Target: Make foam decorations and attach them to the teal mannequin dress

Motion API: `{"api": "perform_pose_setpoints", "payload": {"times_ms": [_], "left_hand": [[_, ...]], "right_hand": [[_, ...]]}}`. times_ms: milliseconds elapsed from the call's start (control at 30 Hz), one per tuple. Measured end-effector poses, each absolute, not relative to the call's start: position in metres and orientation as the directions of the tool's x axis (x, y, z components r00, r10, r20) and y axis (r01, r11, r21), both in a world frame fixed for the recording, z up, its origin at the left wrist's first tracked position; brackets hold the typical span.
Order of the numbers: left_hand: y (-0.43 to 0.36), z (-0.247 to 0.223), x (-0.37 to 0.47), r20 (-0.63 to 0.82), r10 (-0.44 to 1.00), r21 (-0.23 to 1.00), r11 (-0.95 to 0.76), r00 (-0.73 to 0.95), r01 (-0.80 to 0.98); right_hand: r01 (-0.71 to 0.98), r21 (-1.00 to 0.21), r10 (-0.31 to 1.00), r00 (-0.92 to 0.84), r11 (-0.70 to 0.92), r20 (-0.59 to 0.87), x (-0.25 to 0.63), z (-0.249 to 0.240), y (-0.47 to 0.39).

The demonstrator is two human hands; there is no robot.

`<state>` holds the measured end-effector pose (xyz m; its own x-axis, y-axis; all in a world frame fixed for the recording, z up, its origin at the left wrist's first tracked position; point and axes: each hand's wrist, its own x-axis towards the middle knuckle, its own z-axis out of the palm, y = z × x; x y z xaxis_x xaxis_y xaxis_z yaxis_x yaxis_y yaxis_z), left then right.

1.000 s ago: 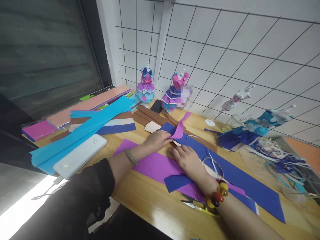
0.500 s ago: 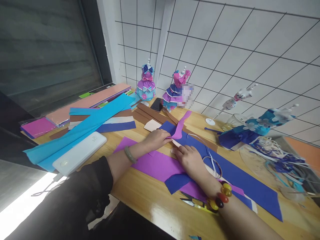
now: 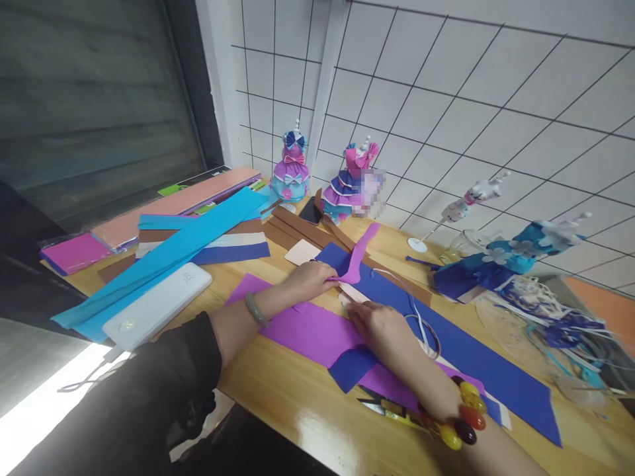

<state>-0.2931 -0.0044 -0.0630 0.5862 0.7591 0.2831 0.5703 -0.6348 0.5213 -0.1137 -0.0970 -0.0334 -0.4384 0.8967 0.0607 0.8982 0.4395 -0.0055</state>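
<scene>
Well, nearest the edge of the table [image 3: 278, 403], the snips [image 3: 373, 406] lie with one end hidden by the beaded bracelet [image 3: 471, 417] on the right arm, so that arm had best be carried a little high to avoid dragging them. Beyond, the purple sheet [image 3: 307, 330] lies flat with a blue piece [image 3: 351, 369] overlapping it; leaving both undisturbed would give a steady base. The right hand [image 3: 384, 330] is over that sheet's far side, fingers curled down; I cannot tell whether they grip anything. It would serve well pressing lightly on the pale strip [image 3: 352, 292] by its fingertips, without creasing it.

Farther off and to the left, the left hand [image 3: 308, 281] pinches the near end of the purple strip [image 3: 358, 261]; the two hands are near each other but apart. That pinch wants to be small and close to the edge: soft material probably wrinkles if tugged, so short, even movements seem best. The strip lies right of the left hand and beyond the right one, its free end rising toward the far side, over the long blue strip [image 3: 476, 344]. The white cord [image 3: 419, 311], to its right, could snag. Past everything lie the brown strips [image 3: 307, 231].
</scene>
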Motion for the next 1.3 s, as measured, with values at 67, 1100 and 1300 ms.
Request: {"api": "perform_pose_setpoints", "payload": {"times_ms": [67, 1100, 1300], "left_hand": [[-0.004, -0.065, -0.294, 0.261, 0.739, 0.534, -0.646, 0.621, 0.546], [-0.029, -0.042, -0.221, -0.244, 0.767, 0.832, 0.48, 0.593, -0.278], [-0.033, -0.048, -0.202, -0.241, 0.836, 0.849, 0.428, 0.494, -0.31]], "right_hand": [[0.9, -0.121, 0.908, -0.414, 0.418, 0.058, -0.108, -0.025, -0.101], [0.383, -0.901, 0.974, -0.174, 0.203, 0.145, -0.072, -0.045, -0.133], [0.363, -0.898, 0.964, -0.184, 0.25, 0.194, -0.074, -0.055, -0.126]]}}
